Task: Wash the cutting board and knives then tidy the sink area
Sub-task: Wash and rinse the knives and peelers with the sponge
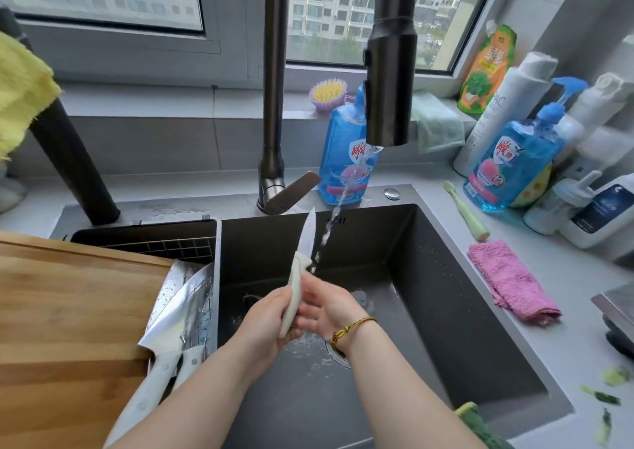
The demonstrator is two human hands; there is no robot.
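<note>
Board (65,311) lies wet-free beside the sink (429,294) with two big knives (178,314) racked, so washing looks nearly done: left hand (266,325) grips the small knife (300,270) by the stream, right hand (326,306) open, scraps (603,397) left on the desk (566,345).
</note>
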